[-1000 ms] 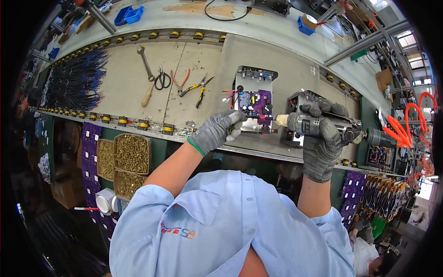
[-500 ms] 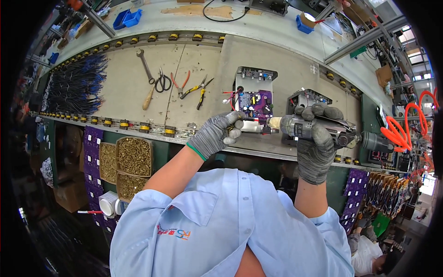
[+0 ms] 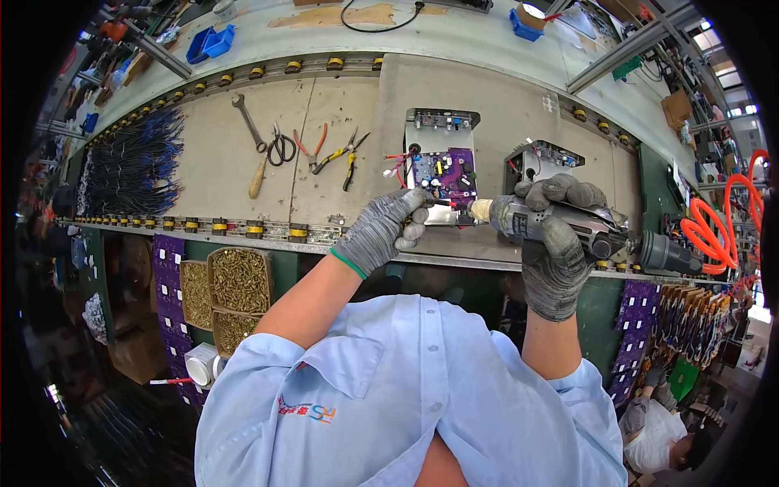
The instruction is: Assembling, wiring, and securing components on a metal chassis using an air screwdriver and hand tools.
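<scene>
My right hand [image 3: 558, 252], in a grey knit glove, is wrapped round a grey power screwdriver [image 3: 519, 221] that lies sideways with its pale nose to the left. From the nose a thin bit [image 3: 461, 204] with a red part reaches toward my left hand [image 3: 383, 230]. That hand, also gloved, is closed in a pinch at the bit's end; what lies between its fingertips is too small to make out. Just beyond the bit sits an open metal housing [image 3: 442, 213] with a purple circuit board [image 3: 454, 172] in it. A second metal housing [image 3: 542, 154] stands behind the screwdriver, partly hidden by it.
Left on the bench lie a wrench [image 3: 248, 122], scissors [image 3: 281, 148], several pliers [image 3: 311, 150] and a heap of dark wires [image 3: 134, 162]. Boxes of brass-coloured screws [image 3: 238, 280] stand below the front edge. An orange coiled hose [image 3: 702, 235] hangs at right.
The whole view has shifted slightly. Both hands keep the same hold, with the screwdriver and pinched fingers staying close to the housing's near edge.
</scene>
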Available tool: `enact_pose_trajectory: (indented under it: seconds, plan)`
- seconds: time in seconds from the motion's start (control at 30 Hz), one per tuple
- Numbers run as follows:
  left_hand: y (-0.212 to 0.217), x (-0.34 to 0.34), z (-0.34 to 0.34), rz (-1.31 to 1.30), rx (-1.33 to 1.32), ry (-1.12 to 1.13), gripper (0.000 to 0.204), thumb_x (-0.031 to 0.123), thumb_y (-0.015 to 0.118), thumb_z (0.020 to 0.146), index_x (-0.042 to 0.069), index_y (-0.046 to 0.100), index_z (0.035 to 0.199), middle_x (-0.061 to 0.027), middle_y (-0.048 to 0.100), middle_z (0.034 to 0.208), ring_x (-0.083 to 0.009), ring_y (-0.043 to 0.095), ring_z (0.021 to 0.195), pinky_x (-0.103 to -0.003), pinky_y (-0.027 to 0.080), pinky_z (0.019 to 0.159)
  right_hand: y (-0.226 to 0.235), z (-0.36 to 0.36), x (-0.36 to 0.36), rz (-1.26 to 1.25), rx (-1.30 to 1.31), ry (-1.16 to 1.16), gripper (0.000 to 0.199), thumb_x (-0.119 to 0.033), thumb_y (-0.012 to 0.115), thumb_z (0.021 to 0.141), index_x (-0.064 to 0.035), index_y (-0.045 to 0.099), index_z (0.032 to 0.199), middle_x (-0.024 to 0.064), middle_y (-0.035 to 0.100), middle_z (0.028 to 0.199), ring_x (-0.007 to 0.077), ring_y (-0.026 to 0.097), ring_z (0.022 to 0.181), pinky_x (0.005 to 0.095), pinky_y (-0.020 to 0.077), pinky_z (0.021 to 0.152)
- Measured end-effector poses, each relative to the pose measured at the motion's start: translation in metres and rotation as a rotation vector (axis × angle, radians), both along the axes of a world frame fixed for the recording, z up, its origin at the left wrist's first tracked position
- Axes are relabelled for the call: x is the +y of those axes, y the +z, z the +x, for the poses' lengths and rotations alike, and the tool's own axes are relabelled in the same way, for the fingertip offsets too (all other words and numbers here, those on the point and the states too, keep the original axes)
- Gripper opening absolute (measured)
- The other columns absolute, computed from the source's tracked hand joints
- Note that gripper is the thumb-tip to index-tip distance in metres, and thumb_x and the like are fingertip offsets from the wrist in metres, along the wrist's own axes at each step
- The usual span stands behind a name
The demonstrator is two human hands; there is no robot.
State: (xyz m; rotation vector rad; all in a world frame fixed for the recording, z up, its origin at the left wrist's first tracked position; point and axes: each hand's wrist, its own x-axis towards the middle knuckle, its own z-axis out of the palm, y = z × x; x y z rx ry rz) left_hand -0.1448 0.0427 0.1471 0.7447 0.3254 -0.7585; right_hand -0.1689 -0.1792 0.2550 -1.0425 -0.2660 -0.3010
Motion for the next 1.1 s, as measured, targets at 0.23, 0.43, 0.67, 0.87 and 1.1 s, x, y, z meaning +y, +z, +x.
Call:
enact_pose_trajectory:
  seconds: [0.23,0.43,0.67,0.87,1.1]
  plan:
    - [-0.004,-0.01,0.006,-0.008,0.055,-0.086,0.029,0.038,0.058,0.1,0.011,0.057,0.091,0.0032,0.054,0.067,-0.0065,0.046,0.046,-0.021,0.036,0.037,-0.001,0.002,-0.009,0.022,-0.017,-0.072,0.039,-0.006,0.078,0.073,-0.0041,0.065,0.11,0.014,0.067,0.103,0.0243,0.068,0.089,0.0492,0.0539,0.091]
    - [-0.004,-0.016,0.006,0.004,0.03,-0.149,0.032,0.042,0.058,0.099,0.012,0.057,0.088,0.0025,0.054,0.065,-0.0076,0.047,0.047,-0.022,0.035,0.036,0.001,0.001,-0.013,0.044,0.029,-0.068,0.042,-0.006,0.078,0.075,-0.0064,0.061,0.114,0.012,0.066,0.106,0.0241,0.067,0.093,0.0491,0.0549,0.09]
    - [-0.014,-0.017,0.037,0.439,-0.184,-0.168,0.044,0.05,0.06,0.095,0.006,0.061,0.095,-0.0062,0.064,0.078,-0.0182,0.063,0.067,-0.031,0.051,0.058,0.004,0.0,-0.033,0.075,0.065,-0.12,0.042,-0.005,0.075,0.079,-0.0099,0.06,0.118,0.0069,0.06,0.113,0.0217,0.061,0.103,0.0493,0.0456,0.103]
    - [-0.022,-0.036,0.063,1.388,-1.259,-0.509,0.047,0.043,0.07,0.084,0.003,0.067,0.108,-0.0187,0.066,0.105,-0.032,0.066,0.096,-0.042,0.053,0.083,-0.005,0.003,-0.047,0.015,0.023,-0.189,0.039,-0.003,0.072,0.081,-0.0081,0.06,0.118,0.0097,0.061,0.112,0.0227,0.062,0.101,0.0494,0.046,0.103]
    - [-0.038,-0.042,0.082,1.604,-1.387,-0.911,0.053,0.039,0.073,0.078,0.002,0.06,0.113,-0.0171,0.061,0.11,-0.0321,0.062,0.106,-0.043,0.053,0.088,-0.034,0.003,-0.043,-0.081,0.105,-0.317,0.037,-0.005,0.073,0.08,-0.0019,0.059,0.114,0.012,0.064,0.109,0.0236,0.067,0.099,0.0415,0.0541,0.095]
